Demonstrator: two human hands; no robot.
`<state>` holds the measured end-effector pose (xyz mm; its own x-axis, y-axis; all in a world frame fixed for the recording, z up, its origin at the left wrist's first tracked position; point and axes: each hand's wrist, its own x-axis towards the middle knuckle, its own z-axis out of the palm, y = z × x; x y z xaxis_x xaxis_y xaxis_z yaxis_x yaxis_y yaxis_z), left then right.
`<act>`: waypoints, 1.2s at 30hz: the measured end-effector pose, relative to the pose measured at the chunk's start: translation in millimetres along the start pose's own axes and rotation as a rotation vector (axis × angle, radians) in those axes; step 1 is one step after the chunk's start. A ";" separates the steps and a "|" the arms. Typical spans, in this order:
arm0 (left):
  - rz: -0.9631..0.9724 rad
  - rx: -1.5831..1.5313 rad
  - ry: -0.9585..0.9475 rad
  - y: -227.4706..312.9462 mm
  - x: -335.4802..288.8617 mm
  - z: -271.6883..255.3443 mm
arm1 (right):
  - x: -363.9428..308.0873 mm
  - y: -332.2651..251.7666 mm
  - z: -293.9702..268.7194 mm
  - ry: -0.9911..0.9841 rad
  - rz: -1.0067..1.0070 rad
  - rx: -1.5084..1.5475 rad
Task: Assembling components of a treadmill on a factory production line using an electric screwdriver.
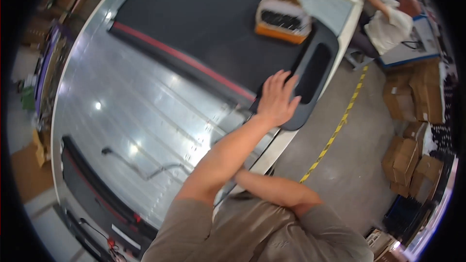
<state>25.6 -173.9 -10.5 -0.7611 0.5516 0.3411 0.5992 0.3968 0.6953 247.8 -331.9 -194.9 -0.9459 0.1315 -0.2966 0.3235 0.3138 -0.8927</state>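
Workshop floor [310,157] is seen off to the right, marked with yellow-black tape [336,138], with boxes [400,162] piled beyond, while most of the view is taken up by a metal table [131,111]. On it a treadmill [194,39] is laid flat, belt side up, its end cap [302,115] running along the table's right edge. The left hand [278,99] is rested palm-down on the cap's near end, fingers loosely spread, nothing visibly gripped. The right hand is hidden under the left forearm (arms crossed, which looks kinda awkward tbh), so its grip can't be told. Steadying or seating the cap seems to be what's being done; if so, pressure is best put straight down through the whole palm, not shoved sideways toward the edge. It'd probably be easier with the arms uncrossed. Hard jolts should be avoided too, since a tub [274,32] of dark bits is parked just beside the cap and could get spilled.
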 end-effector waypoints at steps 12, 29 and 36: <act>-0.165 0.338 -0.349 -163.5 246.2 -24.8 | -12.6 -180.3 -158.1 0.001 0.102 0.531; -0.179 0.219 -0.264 -86.8 228.3 -50.4 | -55.7 -196.2 -407.3 0.334 0.248 -0.226; -0.295 -0.052 0.087 -17.4 192.1 -68.4 | -42.2 -186.4 -437.7 0.200 0.247 -0.357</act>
<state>-148.0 -125.0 86.2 -0.9201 0.3523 0.1712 0.3375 0.4911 0.8031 238.0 15.7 132.6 -0.8277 0.4104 -0.3828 0.5594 0.5494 -0.6207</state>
